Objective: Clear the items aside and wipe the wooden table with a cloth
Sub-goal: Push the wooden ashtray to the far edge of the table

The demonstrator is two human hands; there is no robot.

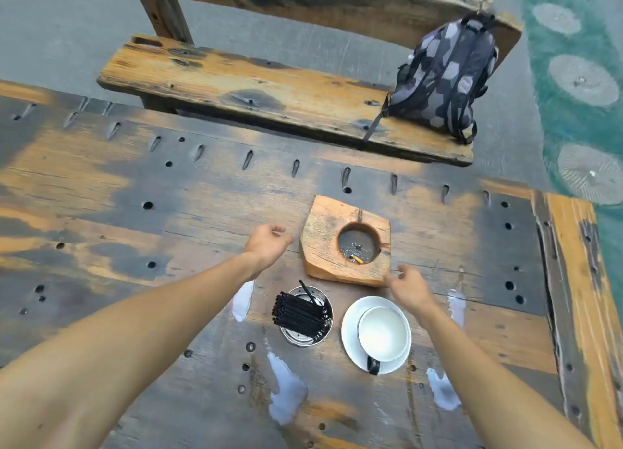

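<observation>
A wooden block ashtray (327, 243) with a cigarette butt in its round hollow sits on the worn wooden table (168, 195). My left hand (268, 243) hovers just left of the block, fingers loosely curled, holding nothing. My right hand (409, 288) hangs at the block's near right corner, fingers relaxed; whether it touches the block is unclear. Nearer to me stand a metal cup of black straws (305, 315) and a white cup (382, 332) on a white saucer (350, 334). Several wet patches (288, 391) lie on the tabletop. No cloth is in view.
A wooden bench (256, 87) stands beyond the table's far edge with a grey patterned backpack (445, 77) leaning on its backrest. The table's right edge (573, 280) runs beside a green patterned floor (580, 77). Many drilled holes dot the tabletop.
</observation>
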